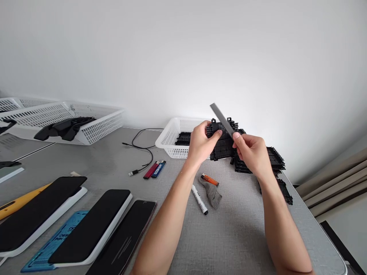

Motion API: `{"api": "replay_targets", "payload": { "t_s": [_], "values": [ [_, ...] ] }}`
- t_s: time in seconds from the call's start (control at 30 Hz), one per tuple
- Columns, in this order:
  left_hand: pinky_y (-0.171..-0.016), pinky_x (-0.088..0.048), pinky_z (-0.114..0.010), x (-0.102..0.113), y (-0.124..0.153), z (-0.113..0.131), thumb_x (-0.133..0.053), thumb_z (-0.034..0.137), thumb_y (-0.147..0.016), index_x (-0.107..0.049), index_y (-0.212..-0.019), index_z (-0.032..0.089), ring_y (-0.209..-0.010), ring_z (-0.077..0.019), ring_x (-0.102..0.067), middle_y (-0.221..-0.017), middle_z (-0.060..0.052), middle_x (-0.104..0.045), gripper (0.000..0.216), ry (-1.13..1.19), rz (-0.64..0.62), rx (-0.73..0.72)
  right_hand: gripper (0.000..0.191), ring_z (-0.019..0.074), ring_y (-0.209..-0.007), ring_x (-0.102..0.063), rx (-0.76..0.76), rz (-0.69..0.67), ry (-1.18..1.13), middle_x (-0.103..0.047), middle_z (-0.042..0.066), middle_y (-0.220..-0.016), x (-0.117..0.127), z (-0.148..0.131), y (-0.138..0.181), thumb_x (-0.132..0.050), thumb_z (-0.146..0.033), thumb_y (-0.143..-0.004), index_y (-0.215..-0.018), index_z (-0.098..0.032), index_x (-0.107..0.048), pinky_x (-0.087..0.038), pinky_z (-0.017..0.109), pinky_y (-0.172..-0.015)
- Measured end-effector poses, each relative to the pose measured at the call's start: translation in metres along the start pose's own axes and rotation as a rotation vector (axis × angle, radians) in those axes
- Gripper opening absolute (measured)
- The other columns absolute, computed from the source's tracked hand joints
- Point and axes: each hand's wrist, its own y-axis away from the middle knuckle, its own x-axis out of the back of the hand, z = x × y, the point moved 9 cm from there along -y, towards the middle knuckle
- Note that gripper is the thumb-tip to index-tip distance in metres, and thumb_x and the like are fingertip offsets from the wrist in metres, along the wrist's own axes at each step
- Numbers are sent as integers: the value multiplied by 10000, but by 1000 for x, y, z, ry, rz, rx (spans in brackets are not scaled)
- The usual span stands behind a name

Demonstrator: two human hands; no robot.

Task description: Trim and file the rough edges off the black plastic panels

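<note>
We hold a black plastic part (pixel 223 147) up above the far side of the grey table (pixel 243 233), in front of the white basket (pixel 169 142). Our left hand (pixel 200 144) is closed around its left edge, thumb on the front face. Our right hand (pixel 251 153) pinches the lower end of a thin grey strip (pixel 220 115) between thumb and fingertips; the strip slants up and left across the part's top edge. We judge the part light and stiff, ribbed and with small lugs along the top that could snap, so it is best gripped by its thicker side edges. The strip looks flat, rigid and smooth, likely slippery, and wants a firm pinch near its end. A stack of similar black parts (pixel 275 159) lies just behind our right hand, and an orange lighter (pixel 210 179) lies on the table below.
</note>
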Motion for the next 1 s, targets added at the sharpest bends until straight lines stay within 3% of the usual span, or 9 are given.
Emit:
{"api": "replay_targets", "payload": {
  "t_s": [0.13, 0.27, 0.37, 0.6, 0.8, 1.0],
  "values": [
    [-786, -478, -292, 0, 2, 14, -642, 250, -788, -673, -969, 187, -886, -193, -636, -994, -50, -718, 195, -20, 4, -34, 546, 96, -480, -265, 53, 90, 217, -343, -43, -480, -6, -9, 6, -509, -628, -901, -609, -170, -564, -200, 255, -452],
    [-744, -467, -277, 4, 3, 17, -642, 238, -780, -671, -962, 181, -830, -178, -622, -944, -41, -710, 193, -67, 37, -24, 514, 101, -501, -247, 73, 161, 325, -340, -47, -482, -2, -13, 6, -490, -547, -939, -583, -177, -517, -213, 265, -480],
    [-665, -447, -265, 7, 3, 10, -665, 257, -761, -651, -892, 178, -733, -162, -591, -841, -24, -677, 153, -74, 70, 5, 511, 102, -506, -247, 54, 202, 331, -335, -47, -489, 5, -10, 5, -503, -540, -932, -570, -180, -489, -209, 268, -484],
    [-612, -426, -246, 8, 1, 3, -704, 259, -726, -639, -848, 188, -704, -156, -575, -754, -2, -632, 155, 4, 84, 6, 520, 98, -493, -251, 31, 91, 264, -300, -54, -489, -6, -5, 3, -471, -566, -936, -595, -176, -518, -190, 267, -478],
    [-632, -447, -266, 11, 1, -1, -702, 250, -725, -629, -838, 183, -718, -170, -583, -746, -12, -624, 150, -2, 107, 20, 502, 108, -509, -244, 34, 230, 386, -329, -46, -481, 10, -6, 3, -493, -524, -939, -565, -191, -460, -204, 273, -499],
    [-656, -465, -282, 12, 2, -1, -708, 263, -724, -638, -858, 182, -749, -180, -591, -775, -24, -631, 171, 31, 119, 26, 487, 114, -520, -175, 53, 278, 456, -299, -51, -487, 12, -11, 6, -497, -490, -943, -573, -205, -361, -188, 277, -512]
  ]
}}
